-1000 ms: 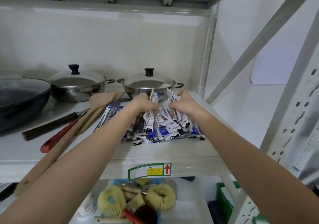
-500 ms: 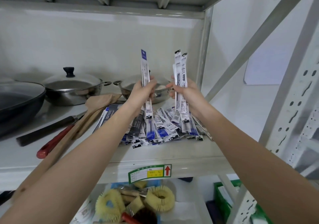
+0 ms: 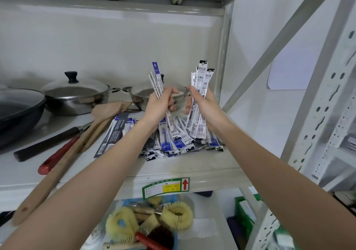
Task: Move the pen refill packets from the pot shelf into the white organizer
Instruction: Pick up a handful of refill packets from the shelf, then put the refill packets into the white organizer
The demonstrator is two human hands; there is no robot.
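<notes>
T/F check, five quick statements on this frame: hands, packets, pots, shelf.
1. Both hands hold packets. True: the left hand and the right hand each grip a bunch upright.
2. The shelf has no packets left on it. False: a pile still lies there, under the hands.
3. Both steel pots have lids on. True: the left pot and the right pot are lidded.
4. The white organizer is in view. False: no organizer shows in this frame.
5. The red-handled tool lies right of the pile. False: it lies to the left, beside the wooden spatula.
</notes>
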